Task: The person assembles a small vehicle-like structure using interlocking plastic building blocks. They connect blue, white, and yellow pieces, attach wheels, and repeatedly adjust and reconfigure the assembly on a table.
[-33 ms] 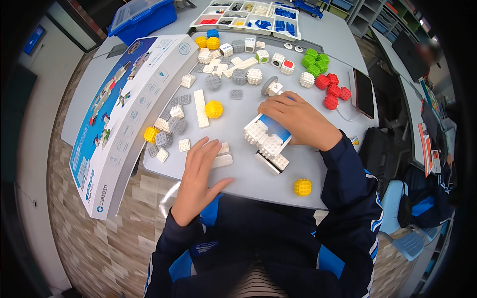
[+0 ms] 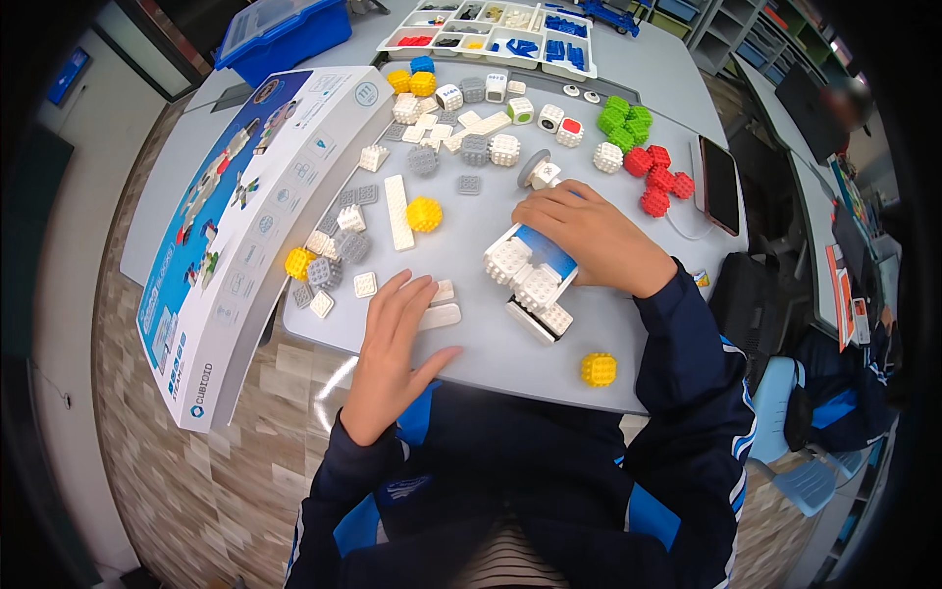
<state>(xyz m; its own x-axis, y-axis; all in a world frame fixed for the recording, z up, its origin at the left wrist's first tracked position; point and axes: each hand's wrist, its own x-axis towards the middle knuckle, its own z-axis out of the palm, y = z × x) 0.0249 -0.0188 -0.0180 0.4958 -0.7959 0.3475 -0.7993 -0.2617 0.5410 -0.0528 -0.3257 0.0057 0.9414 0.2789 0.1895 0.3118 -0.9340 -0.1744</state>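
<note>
My right hand is wrapped over a block model made of white studded cubes with blue panels. Its palm and fingers hide part of the model. Beyond the fingers, a round grey disc stands on a white piece. At the table's front edge my left hand is open, thumb spread, holding nothing. Its fingertips lie beside two white strips, partly covering them. A yellow block sits near the front edge, right of the model. Farther up are another yellow block and a long white studded plate.
A large white and blue box leans along the table's left side. Loose grey and white blocks spread across the far middle. Green blocks, red blocks and a phone lie right. Behind stand a sorting tray and blue bin.
</note>
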